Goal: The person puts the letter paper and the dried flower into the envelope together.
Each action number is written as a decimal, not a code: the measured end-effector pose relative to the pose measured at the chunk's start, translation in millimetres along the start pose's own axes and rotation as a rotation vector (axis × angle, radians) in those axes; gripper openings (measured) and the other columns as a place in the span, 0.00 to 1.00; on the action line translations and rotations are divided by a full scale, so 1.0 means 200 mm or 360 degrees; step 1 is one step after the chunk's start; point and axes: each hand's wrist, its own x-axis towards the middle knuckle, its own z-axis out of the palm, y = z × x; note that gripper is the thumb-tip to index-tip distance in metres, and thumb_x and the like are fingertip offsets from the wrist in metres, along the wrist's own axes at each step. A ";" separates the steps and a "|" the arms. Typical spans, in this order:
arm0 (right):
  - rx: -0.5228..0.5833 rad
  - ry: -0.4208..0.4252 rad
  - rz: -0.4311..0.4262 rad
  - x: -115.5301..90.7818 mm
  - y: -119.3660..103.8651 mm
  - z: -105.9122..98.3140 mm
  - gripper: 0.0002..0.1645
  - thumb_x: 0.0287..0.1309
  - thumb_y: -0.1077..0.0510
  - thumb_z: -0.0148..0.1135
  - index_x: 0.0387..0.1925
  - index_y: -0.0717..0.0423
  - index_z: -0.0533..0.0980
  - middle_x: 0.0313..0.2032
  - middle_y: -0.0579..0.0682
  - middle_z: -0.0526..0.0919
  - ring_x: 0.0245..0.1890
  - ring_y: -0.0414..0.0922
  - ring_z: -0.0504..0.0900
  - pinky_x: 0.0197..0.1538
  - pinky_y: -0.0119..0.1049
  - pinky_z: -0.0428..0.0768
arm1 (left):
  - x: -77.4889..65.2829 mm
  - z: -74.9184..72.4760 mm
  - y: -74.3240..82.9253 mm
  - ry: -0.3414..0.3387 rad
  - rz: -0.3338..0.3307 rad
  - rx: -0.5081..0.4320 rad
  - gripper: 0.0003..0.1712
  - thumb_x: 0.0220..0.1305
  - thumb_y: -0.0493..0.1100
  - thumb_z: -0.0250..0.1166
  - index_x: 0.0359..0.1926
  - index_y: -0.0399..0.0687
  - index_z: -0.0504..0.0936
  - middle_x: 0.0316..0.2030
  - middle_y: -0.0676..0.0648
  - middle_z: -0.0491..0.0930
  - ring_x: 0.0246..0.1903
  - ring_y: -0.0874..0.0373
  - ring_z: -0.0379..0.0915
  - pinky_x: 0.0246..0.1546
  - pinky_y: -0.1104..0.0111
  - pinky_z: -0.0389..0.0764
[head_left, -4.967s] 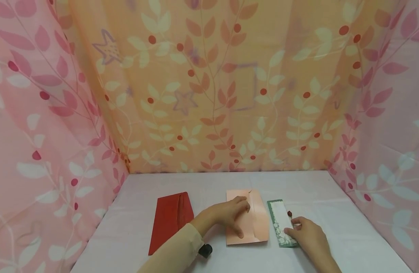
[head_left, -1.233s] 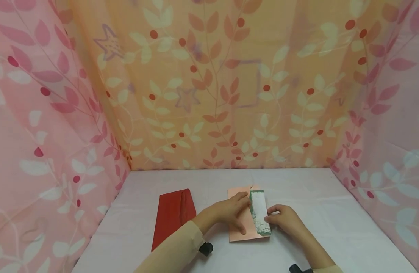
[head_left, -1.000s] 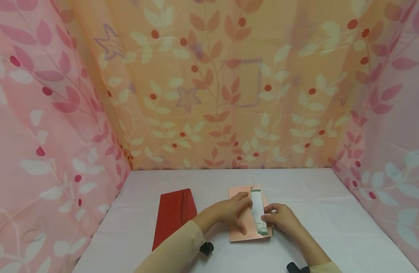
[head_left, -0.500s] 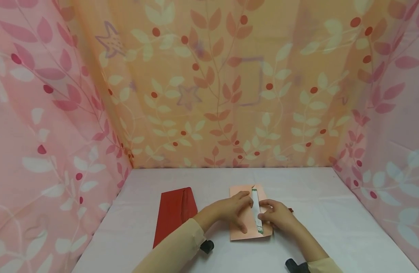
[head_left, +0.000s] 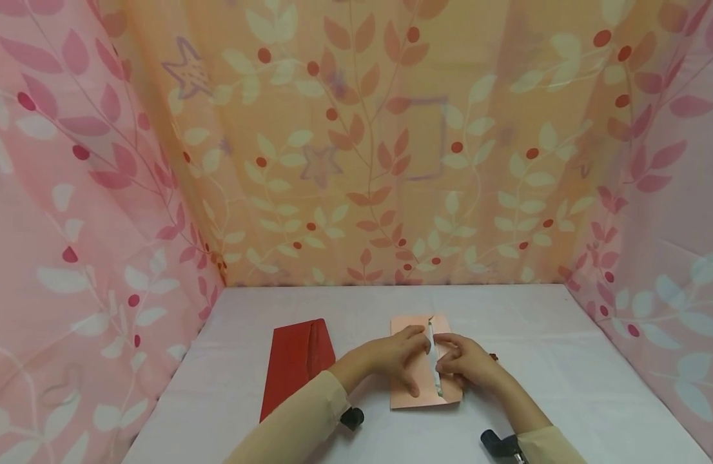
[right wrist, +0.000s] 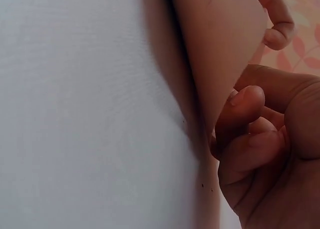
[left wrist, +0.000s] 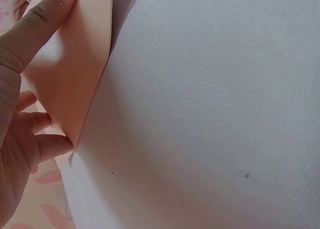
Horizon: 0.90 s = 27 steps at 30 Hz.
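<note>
A peach envelope [head_left: 414, 374] lies on the white table, its slit facing my right hand. A narrow strip of a white card with green edging [head_left: 434, 361] shows at the slit; the rest is hidden inside. My left hand [head_left: 394, 356] rests spread on the envelope's left part, its thumb [left wrist: 42, 19] flat on the paper in the left wrist view. My right hand [head_left: 467, 362] pinches the card's outer edge at the slit, thumb and forefinger over the flap, other fingers curled in the right wrist view. A small dark red piece [head_left: 494, 357] peeks out behind it.
A red envelope [head_left: 289, 364] lies to the left, partly covered by the left sleeve [head_left: 301, 419]. Black wrist devices [head_left: 352, 419] sit under both wrists. Patterned curtains [head_left: 356, 193] stand at the back and sides of the table.
The card went from lying right of the peach envelope to over its flap, then slid leftward into the slit until only a thin strip shows. The right hand moved left with it; the left stayed.
</note>
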 end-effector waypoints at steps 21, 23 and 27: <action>0.0010 -0.0041 -0.0002 0.05 0.02 0.08 0.45 0.60 0.64 0.66 0.76 0.61 0.58 0.26 0.52 0.86 0.09 0.38 0.73 0.13 0.28 0.68 | 0.00 0.03 0.00 0.0000 -0.0016 0.0009 0.47 0.43 0.67 0.81 0.60 0.65 0.65 0.78 0.47 0.52 0.74 0.53 0.58 0.67 0.63 0.73; 0.0000 -0.0035 0.0004 0.06 0.02 0.08 0.45 0.59 0.65 0.65 0.76 0.61 0.58 0.23 0.52 0.85 0.10 0.39 0.74 0.13 0.28 0.67 | 0.01 0.03 0.00 -0.0001 -0.0019 0.0026 0.48 0.43 0.67 0.81 0.61 0.65 0.65 0.78 0.48 0.52 0.74 0.54 0.59 0.67 0.63 0.73; -0.0002 -0.0019 0.0022 0.07 0.00 0.09 0.46 0.58 0.66 0.64 0.76 0.61 0.57 0.19 0.51 0.82 0.10 0.40 0.73 0.13 0.29 0.68 | 0.01 0.01 0.00 -0.0016 -0.0030 0.0046 0.53 0.43 0.68 0.81 0.66 0.65 0.64 0.79 0.48 0.50 0.75 0.54 0.58 0.66 0.61 0.74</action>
